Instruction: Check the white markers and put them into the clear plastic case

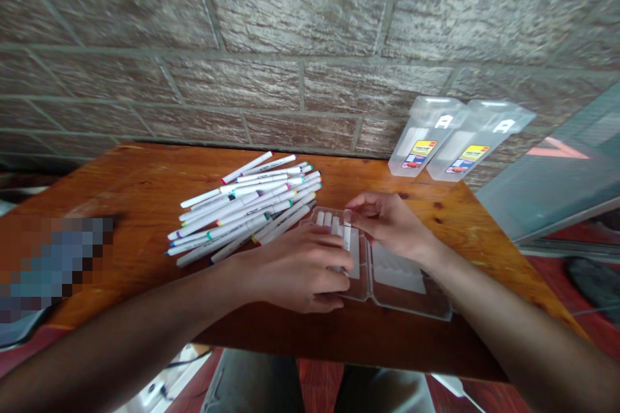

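Observation:
A clear plastic marker case (402, 287) lies open on the wooden table (145, 174). My left hand (295, 268) rests over its left half with the fingers curled around the white markers (334, 222) lying in it. My right hand (390, 222) pinches the top end of one white marker in the case. A pile of several white markers with coloured caps (247, 206) lies just left of the case, beyond my left hand.
Two closed clear marker cases (421, 139) (477, 145) lean against the brick wall at the table's back right corner. A pixelated patch (48, 264) covers the table's left front. A grey slanted surface (557, 174) is right of the table.

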Demonstrator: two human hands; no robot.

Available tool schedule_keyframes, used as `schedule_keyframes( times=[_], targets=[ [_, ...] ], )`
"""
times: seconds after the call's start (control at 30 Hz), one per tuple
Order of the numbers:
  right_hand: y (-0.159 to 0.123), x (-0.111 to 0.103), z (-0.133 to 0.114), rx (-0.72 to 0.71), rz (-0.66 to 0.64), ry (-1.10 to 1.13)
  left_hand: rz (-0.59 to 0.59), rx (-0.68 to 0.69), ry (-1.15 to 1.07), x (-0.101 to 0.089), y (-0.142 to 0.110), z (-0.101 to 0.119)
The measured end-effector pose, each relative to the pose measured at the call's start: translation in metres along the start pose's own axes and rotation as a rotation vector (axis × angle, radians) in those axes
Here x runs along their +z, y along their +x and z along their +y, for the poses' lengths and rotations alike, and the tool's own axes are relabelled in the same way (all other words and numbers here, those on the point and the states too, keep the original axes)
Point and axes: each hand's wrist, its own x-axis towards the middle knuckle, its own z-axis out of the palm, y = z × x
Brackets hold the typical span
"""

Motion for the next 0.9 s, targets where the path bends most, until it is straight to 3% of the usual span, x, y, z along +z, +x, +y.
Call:
schedule_keyframes(
  times=[0.2,0.9],
  targets=[
    [0.0,-0.003,0.007,-0.13,0.025,-0.23,0.0,0.001,0.025,0.002,0.0,0.001],
    [-0.006,0.001,-0.008,-0.128,0.028,-0.563,-0.022,-0.021,0.054,-0.001,-0.003,0.004]
  ],
)
